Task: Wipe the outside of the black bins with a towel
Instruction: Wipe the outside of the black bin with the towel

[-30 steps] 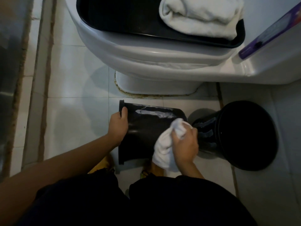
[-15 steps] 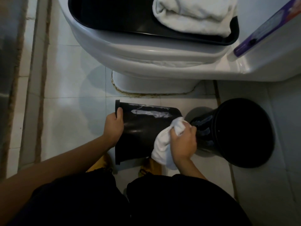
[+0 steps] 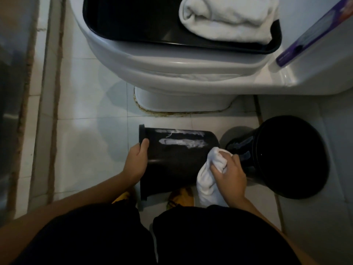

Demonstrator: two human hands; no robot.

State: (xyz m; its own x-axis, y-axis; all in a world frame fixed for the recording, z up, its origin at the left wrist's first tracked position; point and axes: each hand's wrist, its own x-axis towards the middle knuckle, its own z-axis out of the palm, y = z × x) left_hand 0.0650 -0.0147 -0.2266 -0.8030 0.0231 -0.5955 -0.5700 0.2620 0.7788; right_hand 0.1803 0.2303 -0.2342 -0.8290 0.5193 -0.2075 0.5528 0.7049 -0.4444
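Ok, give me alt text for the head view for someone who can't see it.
A person's left hand holds a black bin on its side by the rim while the right hand presses a white towel to its base end. A second black bin sits to the right, before a white toilet.

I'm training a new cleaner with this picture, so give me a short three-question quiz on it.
1. True or false: the right hand holds the white towel.
2. What grips the rim of the tipped black bin? A) left hand B) right hand C) nothing
3. Where is the second black bin?

Key: 1 true. 2 A. 3 On the floor to the right of the tipped bin, beside the toilet.
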